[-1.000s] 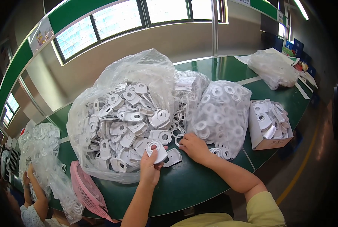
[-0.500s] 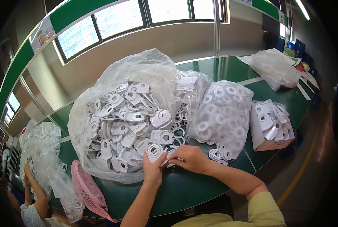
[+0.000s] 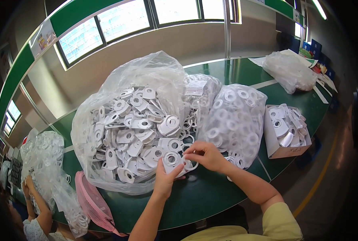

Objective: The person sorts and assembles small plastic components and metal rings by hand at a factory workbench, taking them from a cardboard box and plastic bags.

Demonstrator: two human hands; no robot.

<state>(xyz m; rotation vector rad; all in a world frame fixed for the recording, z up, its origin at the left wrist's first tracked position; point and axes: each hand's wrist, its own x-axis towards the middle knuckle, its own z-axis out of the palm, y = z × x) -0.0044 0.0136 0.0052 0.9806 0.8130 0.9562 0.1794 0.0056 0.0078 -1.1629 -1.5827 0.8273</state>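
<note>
Two hands meet at lower centre of the frame: our left hand (image 3: 165,179) closes its grip on a white flat plastic tab with a round hole (image 3: 172,160), and our right hand (image 3: 206,156) pinches a white ring (image 3: 189,164) against it, above the green table (image 3: 211,193).

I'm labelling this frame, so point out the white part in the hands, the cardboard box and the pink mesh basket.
white part (image 3: 172,159), head view, its round face.
cardboard box (image 3: 285,152), head view, front wall.
pink mesh basket (image 3: 91,201), head view, mesh side.

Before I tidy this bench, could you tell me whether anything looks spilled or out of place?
A few white flat plastic rings lie loose on the green table, just outside the clear bag of rings, beside the right hand. Nothing else stands out.
</note>
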